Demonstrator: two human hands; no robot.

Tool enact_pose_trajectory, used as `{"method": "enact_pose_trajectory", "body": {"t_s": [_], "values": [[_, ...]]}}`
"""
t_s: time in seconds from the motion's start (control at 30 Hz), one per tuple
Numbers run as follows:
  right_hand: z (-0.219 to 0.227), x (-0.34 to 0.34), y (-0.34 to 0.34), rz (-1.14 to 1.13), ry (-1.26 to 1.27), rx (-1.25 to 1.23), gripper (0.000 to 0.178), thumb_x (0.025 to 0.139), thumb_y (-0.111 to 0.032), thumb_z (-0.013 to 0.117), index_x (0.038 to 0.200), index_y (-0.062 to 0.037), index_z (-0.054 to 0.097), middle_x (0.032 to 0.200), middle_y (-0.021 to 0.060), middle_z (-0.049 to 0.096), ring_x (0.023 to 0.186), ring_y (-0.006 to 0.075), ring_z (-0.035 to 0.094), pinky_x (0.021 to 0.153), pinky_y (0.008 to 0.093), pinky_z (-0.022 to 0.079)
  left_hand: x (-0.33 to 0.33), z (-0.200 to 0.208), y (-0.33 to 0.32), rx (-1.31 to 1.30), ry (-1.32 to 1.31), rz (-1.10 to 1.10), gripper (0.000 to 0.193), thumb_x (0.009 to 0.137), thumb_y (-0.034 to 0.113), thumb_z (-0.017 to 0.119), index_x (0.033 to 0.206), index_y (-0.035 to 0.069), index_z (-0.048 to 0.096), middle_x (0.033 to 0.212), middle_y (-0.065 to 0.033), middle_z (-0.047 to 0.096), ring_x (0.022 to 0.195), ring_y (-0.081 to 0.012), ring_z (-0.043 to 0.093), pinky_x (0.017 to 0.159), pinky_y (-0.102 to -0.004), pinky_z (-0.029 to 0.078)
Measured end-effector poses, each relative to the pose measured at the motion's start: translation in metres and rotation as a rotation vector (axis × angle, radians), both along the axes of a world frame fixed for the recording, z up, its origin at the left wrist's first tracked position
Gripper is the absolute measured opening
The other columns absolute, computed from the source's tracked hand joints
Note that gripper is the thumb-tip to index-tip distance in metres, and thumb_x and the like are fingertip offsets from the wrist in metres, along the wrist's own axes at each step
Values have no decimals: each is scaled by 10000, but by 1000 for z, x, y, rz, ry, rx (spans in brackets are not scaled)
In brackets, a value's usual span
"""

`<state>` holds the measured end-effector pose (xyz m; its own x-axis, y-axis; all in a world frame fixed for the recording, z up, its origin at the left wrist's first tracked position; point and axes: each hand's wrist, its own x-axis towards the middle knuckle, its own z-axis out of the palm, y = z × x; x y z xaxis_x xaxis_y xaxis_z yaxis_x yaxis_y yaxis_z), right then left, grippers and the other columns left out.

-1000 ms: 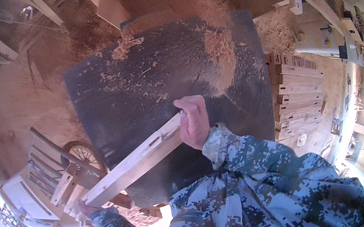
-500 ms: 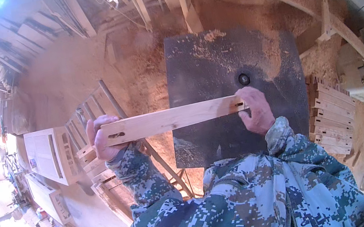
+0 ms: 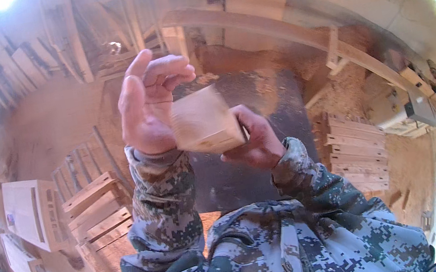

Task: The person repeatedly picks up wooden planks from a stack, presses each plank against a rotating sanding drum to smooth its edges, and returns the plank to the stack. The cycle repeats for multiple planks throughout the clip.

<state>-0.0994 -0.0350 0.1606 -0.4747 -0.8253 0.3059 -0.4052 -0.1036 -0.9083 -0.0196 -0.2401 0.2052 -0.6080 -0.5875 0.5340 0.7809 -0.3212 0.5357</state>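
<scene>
A pale wooden board (image 3: pixel 204 118) is tilted up steeply over the dark table, so that it looks short and blocky, and its surface is slightly blurred. My right hand (image 3: pixel 256 141) grips its lower right end, fingers and thumb around the edges. To the left of the board my left hand (image 3: pixel 149 104) is raised, its fingers apart and curved and its palm toward the wood. Whether the left palm still touches the board's edge I cannot tell. The slots in the board are not visible from here.
Below the board is a dark table (image 3: pixel 231 182) with sawdust on it. Slotted boards (image 3: pixel 356 153) are stacked at the right, and more boards (image 3: pixel 97 208) lie on a rack at the left. A curved wooden beam (image 3: pixel 279 22) crosses the back, and a pale cabinet (image 3: pixel 26 214) stands far left.
The board has swung from lying level across both hands to tilted up. My left hand has let go of its left end and risen; my right hand has moved left.
</scene>
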Motion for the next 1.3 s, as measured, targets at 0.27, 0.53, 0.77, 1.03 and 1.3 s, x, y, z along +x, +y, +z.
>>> {"method": "enact_pose_trajectory", "body": {"t_s": [0.27,0.53,0.77,1.03,1.3], "values": [[-30,0,200,-498,-190,-120,642,838,-119,833,1408,-3,561,1414,150,607,1342,288,559,1159,464,435,-17,-156,177,-920,-737,-195,793,821,264,823,1510,72,479,1567,-192,460,1479,-370,422,1232,-510,326],[-123,79,394,-1066,-935,-663,563,886,-196,752,1402,-38,593,1448,187,604,1423,363,482,1188,565,383,-41,-224,266,-1525,-608,-66,719,778,157,815,1422,95,503,1483,-132,485,1450,-363,401,1257,-550,249],[-238,130,418,-1484,-1651,-814,358,1012,-244,596,1334,-97,650,1290,153,701,1170,374,657,989,540,560,-51,-267,274,-1795,-582,-232,590,776,119,762,1338,107,582,1341,-103,554,1390,-346,443,1242,-578,251],[-255,125,368,-926,-1786,-137,268,973,-141,632,1202,-4,640,1196,222,704,1120,364,680,963,540,577,-72,-286,198,-1798,-560,-99,591,803,87,728,1370,94,564,1454,-125,522,1481,-384,382,1261,-543,254],[-199,92,294,-1022,457,960,736,743,-173,815,1407,-38,529,1345,221,567,1297,422,490,1100,529,403,-102,-313,181,-1685,-411,-90,494,801,71,707,1284,62,605,1386,-135,558,1447,-384,425,1249,-530,295]]}}
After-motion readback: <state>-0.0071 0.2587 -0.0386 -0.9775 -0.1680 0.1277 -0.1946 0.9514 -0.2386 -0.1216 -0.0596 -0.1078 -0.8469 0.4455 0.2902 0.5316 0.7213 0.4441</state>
